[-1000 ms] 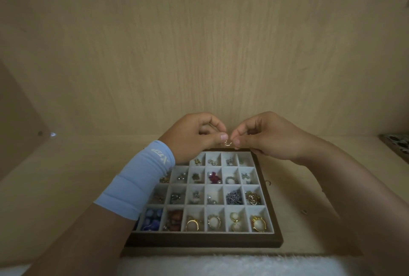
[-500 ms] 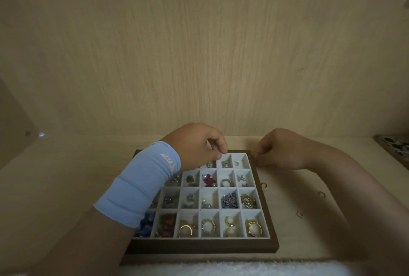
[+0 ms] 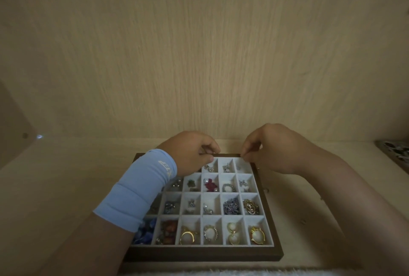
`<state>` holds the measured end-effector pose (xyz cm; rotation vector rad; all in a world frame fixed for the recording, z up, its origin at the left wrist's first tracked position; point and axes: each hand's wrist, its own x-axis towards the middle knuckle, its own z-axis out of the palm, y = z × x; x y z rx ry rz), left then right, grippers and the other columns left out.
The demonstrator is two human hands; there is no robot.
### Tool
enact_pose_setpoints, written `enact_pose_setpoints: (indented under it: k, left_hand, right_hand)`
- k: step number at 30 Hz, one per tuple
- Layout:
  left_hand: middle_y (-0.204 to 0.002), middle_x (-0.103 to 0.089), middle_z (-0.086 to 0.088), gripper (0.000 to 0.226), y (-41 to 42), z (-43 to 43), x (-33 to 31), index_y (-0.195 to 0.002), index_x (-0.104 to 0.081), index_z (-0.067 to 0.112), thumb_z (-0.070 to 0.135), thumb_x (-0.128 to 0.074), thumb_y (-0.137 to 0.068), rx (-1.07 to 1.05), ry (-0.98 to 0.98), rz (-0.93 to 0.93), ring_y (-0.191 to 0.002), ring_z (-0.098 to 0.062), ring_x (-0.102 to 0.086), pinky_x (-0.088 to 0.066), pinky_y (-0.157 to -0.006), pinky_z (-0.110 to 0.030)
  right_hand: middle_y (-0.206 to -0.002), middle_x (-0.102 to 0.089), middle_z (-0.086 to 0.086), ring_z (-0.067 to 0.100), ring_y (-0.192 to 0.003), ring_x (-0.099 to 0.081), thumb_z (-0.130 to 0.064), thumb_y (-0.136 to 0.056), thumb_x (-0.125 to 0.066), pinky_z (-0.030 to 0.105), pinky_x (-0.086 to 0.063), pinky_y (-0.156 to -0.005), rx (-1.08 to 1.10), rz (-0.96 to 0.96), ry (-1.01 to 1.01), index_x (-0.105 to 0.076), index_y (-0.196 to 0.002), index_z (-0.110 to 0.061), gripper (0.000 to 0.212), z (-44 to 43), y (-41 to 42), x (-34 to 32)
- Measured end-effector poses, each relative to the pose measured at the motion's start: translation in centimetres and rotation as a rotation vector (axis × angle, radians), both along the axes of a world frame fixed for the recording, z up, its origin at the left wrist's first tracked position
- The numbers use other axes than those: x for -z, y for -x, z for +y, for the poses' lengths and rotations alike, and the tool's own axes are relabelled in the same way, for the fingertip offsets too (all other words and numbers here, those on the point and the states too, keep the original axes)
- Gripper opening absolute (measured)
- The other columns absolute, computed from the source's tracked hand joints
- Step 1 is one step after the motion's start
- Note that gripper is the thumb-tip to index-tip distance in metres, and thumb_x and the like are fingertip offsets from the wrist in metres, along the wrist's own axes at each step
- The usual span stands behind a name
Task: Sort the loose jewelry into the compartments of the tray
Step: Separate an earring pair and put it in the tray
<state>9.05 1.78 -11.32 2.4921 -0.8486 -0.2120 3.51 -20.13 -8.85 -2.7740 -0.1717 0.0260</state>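
A dark wooden tray point(image 3: 203, 255) with white compartments lies on the pale shelf in front of me, and most compartments hold rings, earrings or beads. My left hand point(image 3: 190, 154) hovers over the tray's back left, fingers curled with the thumb against them. My right hand point(image 3: 274, 149) is at the back right corner, its fingertips pinched together over the back right compartment point(image 3: 242, 166). No piece shows in either pinch. A few small loose pieces point(image 3: 267, 190) lie on the shelf right of the tray.
A light blue sleeve point(image 3: 141, 189) covers my left wrist and hides the tray's left column. A second tray point(image 3: 396, 153) pokes in at the far right edge. A wooden back wall rises just behind the tray. A white fluffy cloth point(image 3: 221, 273) lines the front edge.
A second ago both hands pinched a small ring together above the tray's back edge. They have since parted: the left dropped over the back row, the right moved to the back right corner.
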Motion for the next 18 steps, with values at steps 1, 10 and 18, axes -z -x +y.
enact_pose_setpoints:
  k: [1, 10, 18]
  left_hand:
    - [-0.101, -0.062, 0.016, 0.023, 0.0, -0.1, 0.1, -0.112, -0.069, 0.029, 0.021, -0.063, -0.092, 0.0, 0.007, -0.004, -0.094, -0.001, -0.059, -0.048, -0.089, -0.02]
    - [-0.101, -0.059, 0.013, 0.017, 0.5, -1.0, -0.2, -0.096, -0.071, 0.029, 0.017, -0.059, -0.091, 0.055, 0.06, -0.069, -0.091, -0.007, -0.059, -0.051, -0.089, -0.036]
    - [-0.097, -0.06, 0.012, 0.013, 1.0, -1.6, -0.4, -0.091, -0.071, 0.033, 0.023, -0.063, -0.089, 0.069, 0.087, -0.088, -0.086, -0.007, -0.061, -0.052, -0.086, -0.039]
  right_hand:
    - [-0.085, -0.07, -0.021, -0.001, -0.086, -0.062, -0.03, -0.084, -0.074, 0.027, -0.053, -0.08, -0.012, 0.017, 0.045, -0.077, -0.08, -0.037, 0.008, 0.6, 0.0, 0.1]
    - [-0.086, -0.071, -0.011, 0.011, -0.081, -0.063, -0.042, -0.087, -0.067, 0.026, -0.041, -0.06, 0.018, -0.081, 0.331, -0.078, -0.093, -0.032, 0.016, 2.6, -0.4, 1.4]
    - [-0.078, -0.072, -0.015, 0.003, -0.078, -0.065, -0.044, -0.076, -0.082, 0.029, -0.054, -0.071, 0.004, 0.046, 0.081, -0.08, -0.083, -0.03, 0.016, 0.8, -0.4, -0.1]
